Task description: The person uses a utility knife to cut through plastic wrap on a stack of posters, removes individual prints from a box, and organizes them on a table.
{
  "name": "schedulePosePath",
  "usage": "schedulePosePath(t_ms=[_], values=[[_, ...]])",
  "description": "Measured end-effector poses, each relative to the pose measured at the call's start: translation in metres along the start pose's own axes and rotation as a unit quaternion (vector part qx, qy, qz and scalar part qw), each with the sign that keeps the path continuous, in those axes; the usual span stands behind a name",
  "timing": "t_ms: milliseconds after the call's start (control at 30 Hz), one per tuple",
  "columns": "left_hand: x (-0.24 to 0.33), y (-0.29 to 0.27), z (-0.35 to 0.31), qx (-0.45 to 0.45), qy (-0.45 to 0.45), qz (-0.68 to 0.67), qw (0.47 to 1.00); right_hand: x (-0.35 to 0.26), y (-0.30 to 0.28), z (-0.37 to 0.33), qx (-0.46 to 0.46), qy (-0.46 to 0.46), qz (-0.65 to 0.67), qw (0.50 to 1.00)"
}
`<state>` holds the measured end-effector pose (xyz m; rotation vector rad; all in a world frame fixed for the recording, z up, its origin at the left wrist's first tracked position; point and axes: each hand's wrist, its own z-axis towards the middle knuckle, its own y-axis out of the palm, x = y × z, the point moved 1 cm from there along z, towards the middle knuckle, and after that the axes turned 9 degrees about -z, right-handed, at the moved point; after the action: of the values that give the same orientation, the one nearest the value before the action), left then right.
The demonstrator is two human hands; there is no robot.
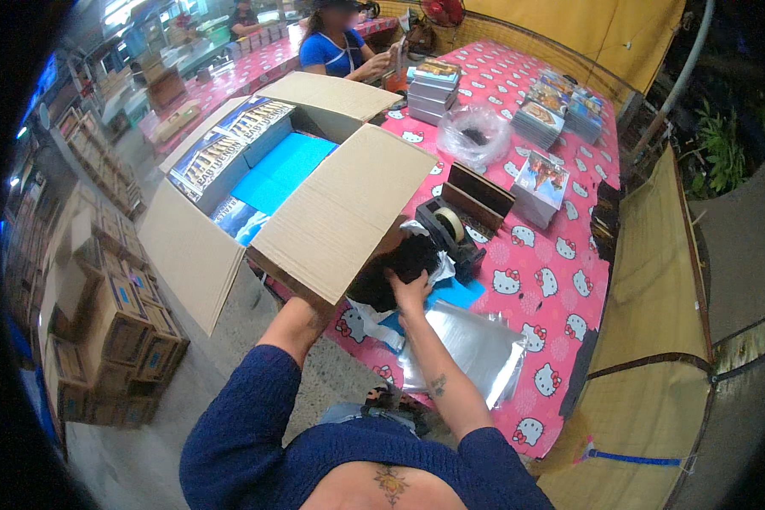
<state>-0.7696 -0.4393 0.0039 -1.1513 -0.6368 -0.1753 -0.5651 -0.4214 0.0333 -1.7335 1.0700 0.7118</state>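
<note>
My right hand (410,291) grips a dark, soft, crumpled bundle, which looks like black cloth (412,259), at the table's near left edge. My left forearm (291,336) reaches beneath a flap of the open cardboard box (340,212); the flap hides the fingers of my left hand. Inside the box lie a bright blue sheet (285,174) and printed blue-and-white packs (229,153). Beside the bundle stands a black tape dispenser (450,229) with a roll of tape. Closest to my right forearm is a stack of shiny clear plastic sleeves (472,348), partly over blue sheets (457,293).
Stacks of printed cards (540,183) and further stacks (433,89) stand on the pink patterned table (506,255). A brown wooden holder (480,195) and a clear plastic bag (474,136) sit mid-table. Across it, a person in blue (336,51) handles something. Cartons (123,323) are piled at left.
</note>
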Motion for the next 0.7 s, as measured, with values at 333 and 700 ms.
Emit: schedulePosePath(t_ms=[333,700], values=[[0.018,0.021,-0.006,0.020,-0.013,0.025,0.999,0.017,0.010,0.009,0.029,-0.023,-0.120,0.992],[0.080,0.040,0.012,0.036,0.021,0.014,0.999,0.034,0.016,0.053,-0.040,-0.039,0.111,0.992]])
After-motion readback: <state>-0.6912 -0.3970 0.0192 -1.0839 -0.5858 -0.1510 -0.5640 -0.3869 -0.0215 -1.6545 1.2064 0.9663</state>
